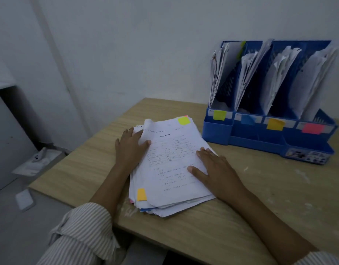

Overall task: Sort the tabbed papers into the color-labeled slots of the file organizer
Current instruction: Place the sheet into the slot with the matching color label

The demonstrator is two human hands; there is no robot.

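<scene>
A stack of printed papers (170, 169) lies on the wooden table (260, 197). The top sheet carries a yellow-green tab (184, 120) at its far corner, and its far-left corner curls up. An orange tab (141, 194) sticks out of a lower sheet at the near left. My left hand (130, 148) rests on the stack's left edge, thumb on the top sheet. My right hand (212, 169) lies flat on the stack's right side. The blue file organizer (268, 146) stands at the back right, its slots labeled yellow-green (219, 115), blue (248, 119), orange (275, 124) and pink (313, 128). Each slot holds papers.
The organizer stands close to the white wall (145, 54) behind the table. The table's left edge drops to the floor, where white objects (38, 159) and a small white card (24, 199) lie. Bare tabletop lies right of the stack, in front of the organizer.
</scene>
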